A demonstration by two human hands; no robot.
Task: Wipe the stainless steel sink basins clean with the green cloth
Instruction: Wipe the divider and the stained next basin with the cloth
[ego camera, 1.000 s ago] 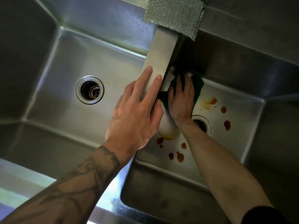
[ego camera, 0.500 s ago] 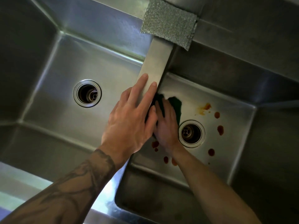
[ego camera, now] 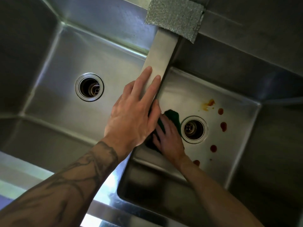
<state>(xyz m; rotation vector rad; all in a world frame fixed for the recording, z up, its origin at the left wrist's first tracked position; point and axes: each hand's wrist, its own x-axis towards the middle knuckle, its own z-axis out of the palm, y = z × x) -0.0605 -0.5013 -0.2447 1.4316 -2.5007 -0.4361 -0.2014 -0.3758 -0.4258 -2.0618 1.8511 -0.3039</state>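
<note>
A double stainless steel sink fills the view. My right hand presses the green cloth flat on the floor of the right basin, just left of its drain. The cloth shows above and below my fingers. My left hand rests flat, fingers spread, on the divider between the basins, holding nothing. Red-brown spots and an orange smear lie on the right basin's floor to the right of the drain. The left basin looks free of stains.
A grey scouring pad lies on the back rim over the divider's far end. The left basin has its own drain. The sink's front rim runs along the bottom.
My right hand has dragged the cloth from the back of the right basin down toward me along the divider side. The stains near the front left of the drain are gone. My left hand stayed put.
</note>
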